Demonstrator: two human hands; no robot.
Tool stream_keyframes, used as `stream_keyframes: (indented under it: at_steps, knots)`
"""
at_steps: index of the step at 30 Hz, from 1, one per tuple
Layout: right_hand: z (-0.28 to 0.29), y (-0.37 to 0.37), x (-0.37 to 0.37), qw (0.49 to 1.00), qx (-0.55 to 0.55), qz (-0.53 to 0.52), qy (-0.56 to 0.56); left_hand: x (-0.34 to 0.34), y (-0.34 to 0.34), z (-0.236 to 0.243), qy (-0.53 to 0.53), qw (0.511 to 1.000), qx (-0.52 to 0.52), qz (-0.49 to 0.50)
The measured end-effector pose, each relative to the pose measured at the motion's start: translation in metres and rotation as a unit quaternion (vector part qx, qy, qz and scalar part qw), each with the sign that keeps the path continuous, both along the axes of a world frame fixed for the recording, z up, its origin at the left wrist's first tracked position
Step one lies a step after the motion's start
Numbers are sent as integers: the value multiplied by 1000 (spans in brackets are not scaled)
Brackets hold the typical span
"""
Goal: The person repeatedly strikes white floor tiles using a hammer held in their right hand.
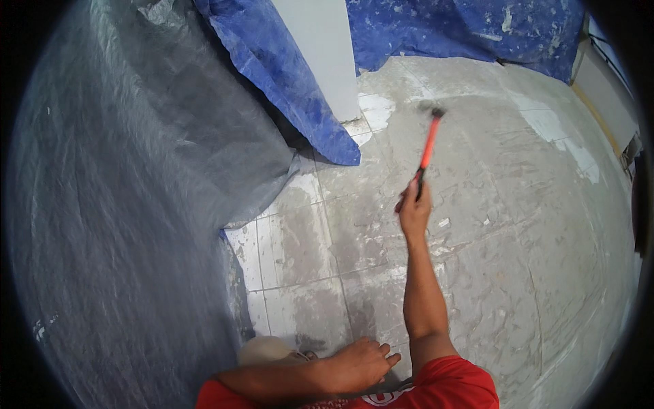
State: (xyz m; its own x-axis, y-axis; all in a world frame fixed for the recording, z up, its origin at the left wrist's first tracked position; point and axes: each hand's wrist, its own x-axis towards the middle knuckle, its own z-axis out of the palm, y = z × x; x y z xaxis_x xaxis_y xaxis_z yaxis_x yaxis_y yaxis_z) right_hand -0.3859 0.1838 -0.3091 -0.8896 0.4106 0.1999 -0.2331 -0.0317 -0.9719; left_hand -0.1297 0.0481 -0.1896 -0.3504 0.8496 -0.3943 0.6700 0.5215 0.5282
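My right hand (414,208) is stretched out ahead over the floor, closed round the black grip of a hammer (429,143). Its handle is bright orange-red, and its dark head, smeared by motion, is at the far end, over the grey-coated floor (477,184). Whether the head touches the floor I cannot tell. Close to my body, my left hand (364,362) is curled in with bent fingers, and no object shows in it. My left forearm lies across the lower edge, beside a beige rounded thing (266,349) partly hidden behind it.
Grey plastic sheeting (122,204) drapes the whole left side. A blue tarp (293,82) hangs beside a white panel (320,54), and another blue tarp (470,34) covers the back. Pale tiles (300,238) show through worn coating; small white chips (444,222) lie right of my arm.
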Motion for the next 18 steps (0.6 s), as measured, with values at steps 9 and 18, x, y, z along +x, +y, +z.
stream_keyframes:
  at_steps: [9,18]
  knots:
    - [-79,1,-24,964,172,-201,29,-1,-2,1,18,1000,13,9]
    - [-236,-38,27,981,101,20,-165,-3,3,-14,26,999,43,13]
